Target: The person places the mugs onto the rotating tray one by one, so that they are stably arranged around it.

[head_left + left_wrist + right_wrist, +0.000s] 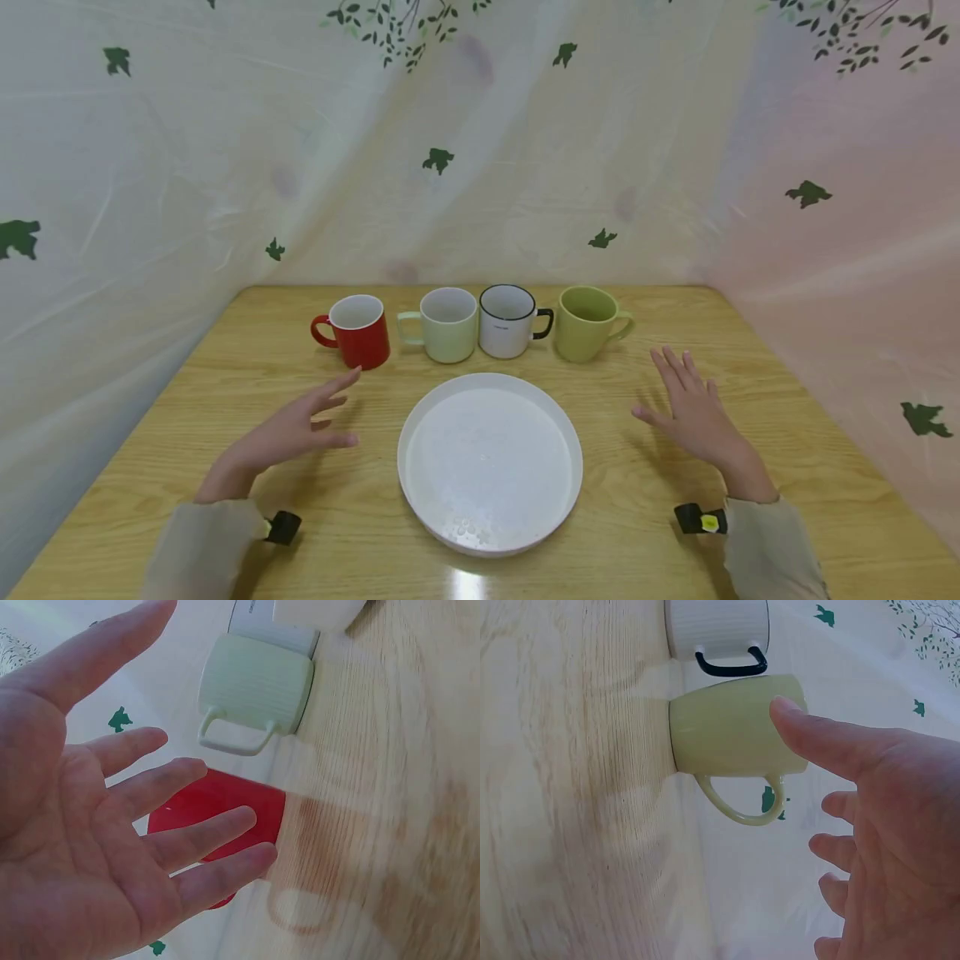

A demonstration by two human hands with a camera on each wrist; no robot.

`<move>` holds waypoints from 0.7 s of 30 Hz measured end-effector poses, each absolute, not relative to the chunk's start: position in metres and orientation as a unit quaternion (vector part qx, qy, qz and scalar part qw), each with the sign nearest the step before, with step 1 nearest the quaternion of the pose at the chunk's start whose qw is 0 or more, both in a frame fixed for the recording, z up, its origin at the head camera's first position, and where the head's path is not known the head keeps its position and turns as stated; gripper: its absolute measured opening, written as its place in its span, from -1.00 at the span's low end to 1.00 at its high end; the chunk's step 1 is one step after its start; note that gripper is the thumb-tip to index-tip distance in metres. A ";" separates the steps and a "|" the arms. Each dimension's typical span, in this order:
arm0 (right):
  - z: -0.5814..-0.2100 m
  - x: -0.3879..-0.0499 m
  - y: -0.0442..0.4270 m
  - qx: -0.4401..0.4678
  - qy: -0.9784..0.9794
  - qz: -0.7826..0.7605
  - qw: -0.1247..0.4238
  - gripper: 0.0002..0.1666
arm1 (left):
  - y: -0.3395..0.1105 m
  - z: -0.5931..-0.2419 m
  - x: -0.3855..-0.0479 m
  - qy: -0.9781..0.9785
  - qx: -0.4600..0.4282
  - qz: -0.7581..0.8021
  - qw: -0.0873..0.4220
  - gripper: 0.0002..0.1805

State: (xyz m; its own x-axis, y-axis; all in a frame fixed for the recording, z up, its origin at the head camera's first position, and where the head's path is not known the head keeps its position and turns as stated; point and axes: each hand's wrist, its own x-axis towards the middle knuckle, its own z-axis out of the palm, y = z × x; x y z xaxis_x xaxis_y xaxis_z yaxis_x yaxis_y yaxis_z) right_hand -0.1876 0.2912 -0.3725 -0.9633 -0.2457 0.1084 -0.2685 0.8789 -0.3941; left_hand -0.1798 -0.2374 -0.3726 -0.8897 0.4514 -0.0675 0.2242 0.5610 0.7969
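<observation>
My left hand [296, 429] hovers over the table's left side with fingers spread, holding nothing; the red mug [363, 335] stands just beyond its fingertips. On the other side, my right hand [693, 412] is also in the air with fingers extended and grips nothing. Nearest to it is the yellow-green mug [585, 325], its handle pointing right. Between these stand a pale green mug [448, 327] with its handle to the left and a white mug [506, 323] with a dark rim and black handle. A round white tray [490, 550] lies between the hands.
All the mugs stand upright in a row near the back of the wooden table [165, 467]. Behind and beside the table hangs a pale cloth [360, 167] printed with green leaves and birds. Each wrist carries a small black device [282, 527].
</observation>
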 end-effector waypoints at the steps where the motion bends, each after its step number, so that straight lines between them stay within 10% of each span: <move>1: -0.372 -0.188 0.291 0.134 -0.969 0.207 0.027 0.11 | -0.237 -0.373 -0.180 0.868 0.201 0.433 0.139 -0.03; 21: -0.373 -0.187 0.291 0.125 -0.972 0.197 0.018 0.13 | -0.217 -0.387 -0.183 0.793 0.288 0.506 0.178 0.00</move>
State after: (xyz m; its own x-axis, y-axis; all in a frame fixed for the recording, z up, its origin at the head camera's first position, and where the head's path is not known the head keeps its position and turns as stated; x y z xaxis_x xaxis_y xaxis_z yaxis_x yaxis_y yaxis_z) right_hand -0.1870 0.2905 -0.3727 -0.9680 -0.2367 0.0836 -0.2505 0.8908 -0.3792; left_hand -0.1832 -0.2169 -0.3866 -0.7704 0.6375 0.0086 0.2769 0.3224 0.9052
